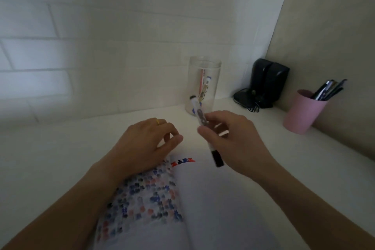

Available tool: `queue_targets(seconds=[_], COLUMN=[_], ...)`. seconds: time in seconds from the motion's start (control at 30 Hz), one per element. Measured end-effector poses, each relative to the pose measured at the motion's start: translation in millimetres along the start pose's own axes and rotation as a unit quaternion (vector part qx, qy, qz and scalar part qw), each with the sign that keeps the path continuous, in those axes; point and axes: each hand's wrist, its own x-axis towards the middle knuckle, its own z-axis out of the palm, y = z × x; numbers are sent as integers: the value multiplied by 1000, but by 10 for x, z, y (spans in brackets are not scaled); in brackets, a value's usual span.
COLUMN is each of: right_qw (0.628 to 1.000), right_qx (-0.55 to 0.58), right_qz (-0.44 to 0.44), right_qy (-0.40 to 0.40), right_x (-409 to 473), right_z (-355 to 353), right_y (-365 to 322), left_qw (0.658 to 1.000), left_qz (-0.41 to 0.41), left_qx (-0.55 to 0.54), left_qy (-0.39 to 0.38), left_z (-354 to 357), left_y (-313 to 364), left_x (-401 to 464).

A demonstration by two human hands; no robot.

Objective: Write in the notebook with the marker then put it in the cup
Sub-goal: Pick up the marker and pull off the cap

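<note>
The marker [205,130] looks light, stiff and smooth — best pinched mid-barrel, as the right hand [229,140] does, fingers clamped on it above the notebook [213,205], black cap toward the page. The left hand [146,142] rests on the notebook's far-left corner, fingers loosely curled, empty. The clear cup [204,85] stands beyond the notebook.

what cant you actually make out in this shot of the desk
Head view, the only one:
- Open notebook: near edge cut off by the frame; left forearm covers part of the left page; its coloured writing is too blurred to read.
- Black-capped white marker: middle hidden by the right hand and its fingers.
- Clear plastic cup: contents blurred, uncountable.
- Pink cup: pens' lower ends hidden by its wall.
</note>
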Motion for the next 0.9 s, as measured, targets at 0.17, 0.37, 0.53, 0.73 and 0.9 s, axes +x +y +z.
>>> queue_targets(seconds=[0.17, 0.37, 0.53, 0.73, 0.9], right_qw=[873, 744, 791, 869, 882], right_qx=[453, 634, 581, 476, 451], right_qz=[179, 210, 191, 135, 133], right_qy=[19, 20, -5, 18, 34], right_x=[-112, -147, -168, -194, -175], right_z=[321, 360, 349, 360, 359], right_y=[128, 241, 231, 175, 108], left_qw=[996, 991, 988, 990, 990], left_qz=[6, 41, 50, 52, 70], left_qx=[-81, -112, -129, -129, -119], left_qy=[27, 62, 66, 16, -17], left_z=[-33, -50, -116, -114, -138], left_y=[95, 161, 230, 264, 308], left_x=[-14, -5, -1, -3, 15])
